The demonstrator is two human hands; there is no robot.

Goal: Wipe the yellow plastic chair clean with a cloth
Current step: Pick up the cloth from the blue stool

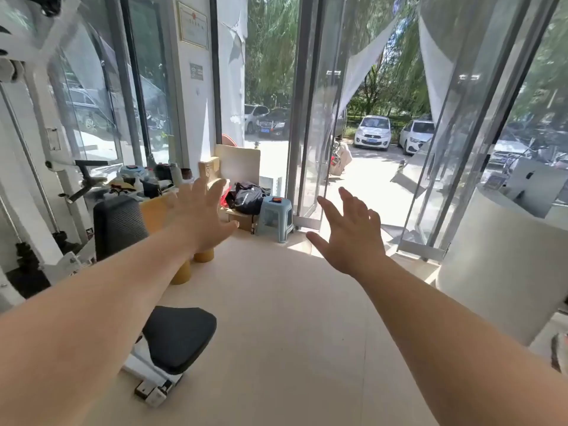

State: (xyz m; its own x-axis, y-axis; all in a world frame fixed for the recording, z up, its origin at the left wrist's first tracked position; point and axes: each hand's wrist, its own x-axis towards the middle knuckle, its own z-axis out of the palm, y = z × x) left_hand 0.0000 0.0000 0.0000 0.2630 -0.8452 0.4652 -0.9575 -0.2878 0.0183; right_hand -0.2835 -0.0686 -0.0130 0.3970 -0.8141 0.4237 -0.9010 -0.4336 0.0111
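Note:
The yellow plastic chair point(153, 210) stands at the left, mostly hidden behind my left arm; part of its seat and two round legs point(203, 256) show. My left hand point(201, 212) is stretched out in front of it with fingers spread, holding nothing. My right hand point(349, 233) is also held out in the air above the floor, fingers spread and empty. No cloth is in view.
A black padded gym machine seat point(178, 336) and back pad point(118, 224) are at the left. A blue-grey stool point(275, 218), a black bag point(247, 198) and boxes sit by the open glass door point(310, 133). A white round counter point(498, 265) is at the right.

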